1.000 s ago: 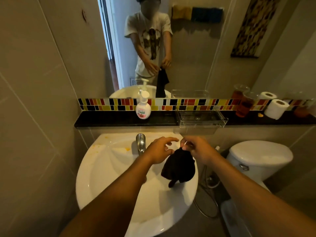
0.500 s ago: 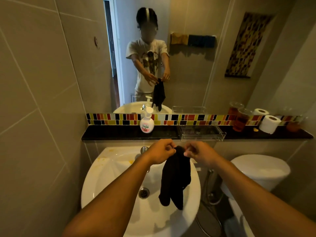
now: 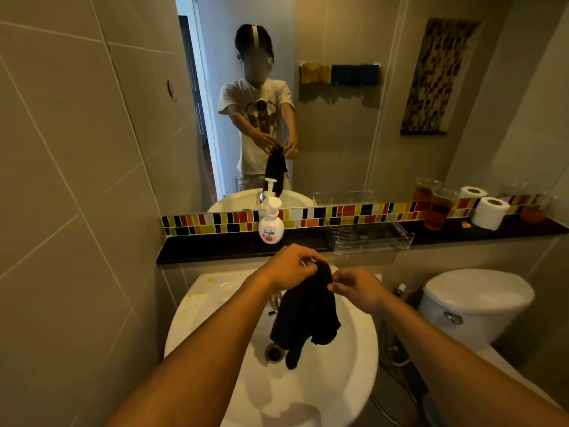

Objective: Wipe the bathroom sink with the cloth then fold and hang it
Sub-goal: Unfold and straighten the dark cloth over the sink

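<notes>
Hands pinch top edge of black cloth [image 3: 303,315] above round white ceramic sink [image 3: 354,377]: left hand [image 3: 288,268] & right hand [image 3: 357,289] gripping corners close together; cloth hangs lengthwise downward, bunched, needs spreading sideways before wiping, prob.

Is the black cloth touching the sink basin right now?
Cannot tell. Head view: both hands hold the black cloth above the sink, but its lowest tip overlaps the basin beside the drain.
</notes>
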Tool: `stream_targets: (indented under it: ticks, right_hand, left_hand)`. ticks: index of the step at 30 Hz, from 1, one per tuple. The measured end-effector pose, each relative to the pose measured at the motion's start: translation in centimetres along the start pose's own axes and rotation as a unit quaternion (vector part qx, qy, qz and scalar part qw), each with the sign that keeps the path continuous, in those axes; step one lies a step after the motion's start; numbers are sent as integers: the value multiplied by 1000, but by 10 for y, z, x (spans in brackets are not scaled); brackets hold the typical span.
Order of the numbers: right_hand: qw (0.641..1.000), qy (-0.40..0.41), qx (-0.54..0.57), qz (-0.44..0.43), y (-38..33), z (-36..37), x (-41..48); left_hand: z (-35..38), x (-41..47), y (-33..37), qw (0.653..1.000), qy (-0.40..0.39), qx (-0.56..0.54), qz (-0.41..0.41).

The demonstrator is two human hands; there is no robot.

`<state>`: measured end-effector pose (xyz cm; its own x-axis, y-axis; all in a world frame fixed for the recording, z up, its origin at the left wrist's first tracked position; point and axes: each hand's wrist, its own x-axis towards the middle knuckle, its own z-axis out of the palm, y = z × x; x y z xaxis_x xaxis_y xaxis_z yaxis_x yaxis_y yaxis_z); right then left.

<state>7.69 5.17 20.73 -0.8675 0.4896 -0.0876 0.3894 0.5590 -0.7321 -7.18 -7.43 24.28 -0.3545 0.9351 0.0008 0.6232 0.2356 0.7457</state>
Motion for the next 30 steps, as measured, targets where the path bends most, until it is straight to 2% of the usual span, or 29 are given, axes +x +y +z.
stream_targets:
  ticks: [4, 8, 13, 16, 21, 26, 30]
  right_hand:
    - [997, 68, -36, 0, -2, -9, 1]
    - [997, 71, -26, -22, -16, -20, 5]
    - [989, 55, -129, -53, -23, -39, 8]
    - [976, 21, -209, -50, -14, -45, 9]
    - [936, -93, -339, 0, 19, -43, 14]
    - [922, -127, -360, 61, 60, -37, 29]
    - [932, -123, -333, 77, 88, -42, 48]
  left_hand:
    - [-13, -7, -7, 1000, -15, 10, -16]
    - [-19, -10, -8, 996, -23, 85, 5]
    - [-25, -8, -21, 996, 0, 86, -9]
    - [-23, -6, -36, 996, -7, 84, -32]
    - [12, -4, -74, 989, -8, 133, -57]
    - [42, 10, -97, 989, -6, 109, -99]
    - [57, 27, -107, 990, -4, 42, -131]
